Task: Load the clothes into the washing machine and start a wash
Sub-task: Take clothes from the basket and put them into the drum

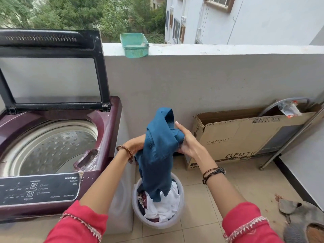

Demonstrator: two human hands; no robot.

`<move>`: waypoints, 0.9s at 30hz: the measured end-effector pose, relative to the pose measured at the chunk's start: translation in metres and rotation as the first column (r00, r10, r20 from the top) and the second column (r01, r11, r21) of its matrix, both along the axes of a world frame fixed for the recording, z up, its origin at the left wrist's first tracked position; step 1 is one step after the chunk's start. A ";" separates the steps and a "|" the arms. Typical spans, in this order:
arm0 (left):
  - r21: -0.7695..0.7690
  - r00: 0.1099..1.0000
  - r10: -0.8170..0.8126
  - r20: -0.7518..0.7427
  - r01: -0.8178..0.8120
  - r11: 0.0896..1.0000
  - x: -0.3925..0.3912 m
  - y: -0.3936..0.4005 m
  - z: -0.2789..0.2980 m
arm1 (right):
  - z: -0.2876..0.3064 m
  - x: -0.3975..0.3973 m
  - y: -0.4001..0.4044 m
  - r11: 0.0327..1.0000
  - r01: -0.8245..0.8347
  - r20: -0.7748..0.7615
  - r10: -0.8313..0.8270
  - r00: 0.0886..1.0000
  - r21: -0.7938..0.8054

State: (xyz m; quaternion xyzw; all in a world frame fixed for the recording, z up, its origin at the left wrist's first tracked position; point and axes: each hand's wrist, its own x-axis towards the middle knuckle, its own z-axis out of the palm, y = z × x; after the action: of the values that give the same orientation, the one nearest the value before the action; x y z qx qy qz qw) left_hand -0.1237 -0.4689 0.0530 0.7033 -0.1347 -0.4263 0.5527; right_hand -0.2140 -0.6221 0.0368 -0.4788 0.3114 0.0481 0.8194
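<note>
Fingers (177, 126) on blue garment (157, 151) over bucket (180, 209)

I see open balcony in daylight — grey plastered parapet wall (210, 81) across view, green plastic basket (134, 45) sitting on its ledge. Beige tiled floor (228, 195) below. Flattened cardboard TV box (233, 137) leans against parapet, metal frame (287, 132) propped just beside it at right. Worn slippers (298, 214) on floor, lower right. Beyond parapet — trees (78, 13) and pale neighbouring building (254, 20) with brown-framed windows.
</note>
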 end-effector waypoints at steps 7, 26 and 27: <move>0.205 0.972 -0.094 0.213 0.049 0.978 0.015 0.016 -0.001 | -0.017 -0.002 0.011 0.930 0.287 0.152 -0.256 0.955 -0.232; -0.339 0.921 0.339 0.191 -0.262 0.903 0.022 -0.016 -0.003 | -0.044 -0.034 0.017 0.660 -0.033 -0.037 0.008 0.999 -0.751; -0.359 0.916 0.331 0.225 -0.238 0.903 0.021 -0.016 -0.001 | -0.041 -0.031 0.016 0.627 -0.060 -0.075 0.002 0.997 -0.776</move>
State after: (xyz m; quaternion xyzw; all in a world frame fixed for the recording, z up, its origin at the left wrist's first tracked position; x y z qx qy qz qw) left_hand -0.1030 -0.4849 0.0517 0.6683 -0.1746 -0.2080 0.6925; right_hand -0.2453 -0.6063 -0.0046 -0.7887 0.3207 -0.0608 0.5209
